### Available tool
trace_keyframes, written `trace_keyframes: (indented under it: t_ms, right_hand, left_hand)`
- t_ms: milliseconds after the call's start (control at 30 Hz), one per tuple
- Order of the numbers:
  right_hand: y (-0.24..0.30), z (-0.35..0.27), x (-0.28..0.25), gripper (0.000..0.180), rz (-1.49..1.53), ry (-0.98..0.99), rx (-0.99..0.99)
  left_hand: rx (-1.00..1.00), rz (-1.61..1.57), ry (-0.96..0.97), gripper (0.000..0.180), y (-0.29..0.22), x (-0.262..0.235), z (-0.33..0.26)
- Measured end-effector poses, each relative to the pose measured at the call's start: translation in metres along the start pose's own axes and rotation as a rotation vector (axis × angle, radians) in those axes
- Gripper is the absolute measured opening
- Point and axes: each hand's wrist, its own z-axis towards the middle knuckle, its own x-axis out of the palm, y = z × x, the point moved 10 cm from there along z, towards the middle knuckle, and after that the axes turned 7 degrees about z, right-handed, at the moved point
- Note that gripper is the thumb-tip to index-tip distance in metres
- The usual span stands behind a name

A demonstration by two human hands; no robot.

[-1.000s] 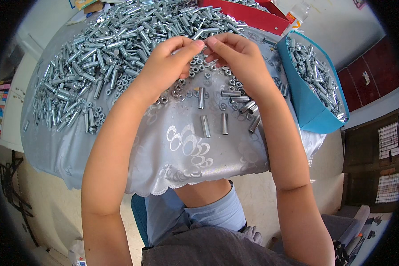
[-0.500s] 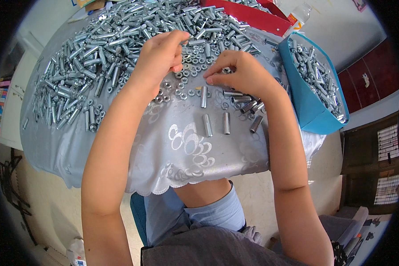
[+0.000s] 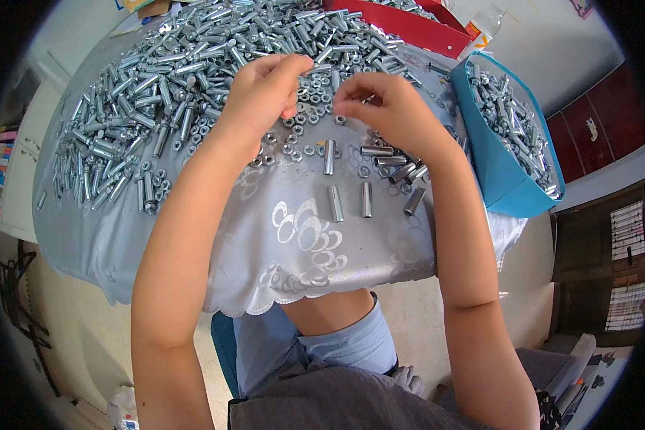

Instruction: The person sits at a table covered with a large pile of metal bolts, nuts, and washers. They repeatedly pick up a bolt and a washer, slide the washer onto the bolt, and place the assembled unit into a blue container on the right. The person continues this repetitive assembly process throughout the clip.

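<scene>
Nuts [image 3: 304, 132] — small zinc hex pieces loose on the desk [image 3: 294, 236] cloth at 12 o'clock | left hand [image 3: 261, 97] grip pinched among them, contents hidden | right hand [image 3: 383, 107] grip curled, cannot tell what it holds | rigid, dense, slick; pinch across flats | steel sleeves [image 3: 351, 201] at 6 o'clock of the hands.

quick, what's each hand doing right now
Left hand: fingers curled over the loose nuts; grip cannot be told.
Right hand: fingers pinched together; what it holds cannot be told.

Bolt heap [image 3: 193, 79] behind nuts [image 3: 304, 107]; bin [image 3: 505, 154] right on table [image 3: 193, 244].
</scene>
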Motion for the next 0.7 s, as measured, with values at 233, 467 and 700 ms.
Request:
trace_keyframes:
  t_ms: [233,467,700]
  right_hand:
    - [0.007,0.003,-0.012,0.014,0.420,-0.201,-0.091]
    - [0.000,0.004,-0.004,0.014,0.604,-0.133,0.009]
    - [0.007,0.004,-0.010,0.016,0.513,-0.196,-0.092]
  left_hand:
    - [0.020,0.092,0.050,0.020,0.000,0.008,-0.002]
    - [0.046,0.004,0.183,0.019,-0.003,0.018,-0.003]
    - [0.005,-0.029,0.208,0.017,-0.002,0.021,-0.005]
